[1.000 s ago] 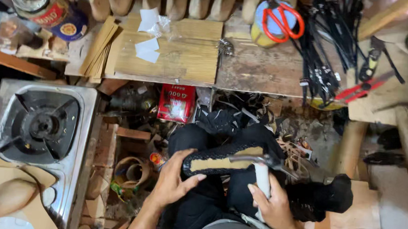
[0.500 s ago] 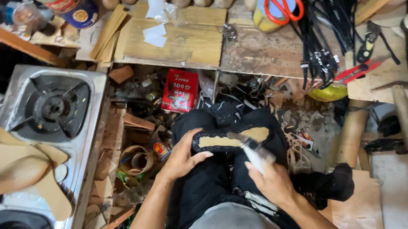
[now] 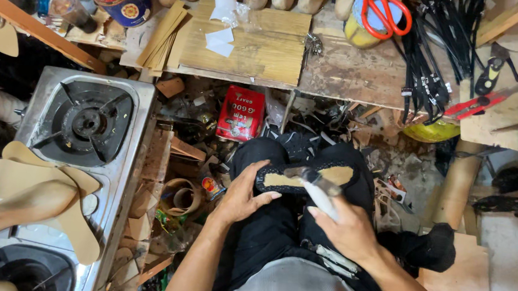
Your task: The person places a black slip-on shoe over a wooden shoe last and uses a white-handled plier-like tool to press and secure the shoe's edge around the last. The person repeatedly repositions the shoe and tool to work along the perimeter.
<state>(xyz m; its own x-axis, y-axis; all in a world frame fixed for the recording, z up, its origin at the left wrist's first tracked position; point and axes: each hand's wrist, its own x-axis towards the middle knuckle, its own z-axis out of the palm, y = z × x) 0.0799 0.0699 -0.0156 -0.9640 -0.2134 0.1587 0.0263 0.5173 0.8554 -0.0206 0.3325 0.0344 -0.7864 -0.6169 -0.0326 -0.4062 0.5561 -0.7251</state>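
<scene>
Currently, the right hand is clenched around a white-handled tool, its metal tip resting on the shoe sole. The left hand grasps the sole's left end, steadying it across the knees. Beyond the knees, a red tin stands below the near edge of the desk. Scissors lie near the desk's far edge. A gas stove sits well apart to the left.
</scene>
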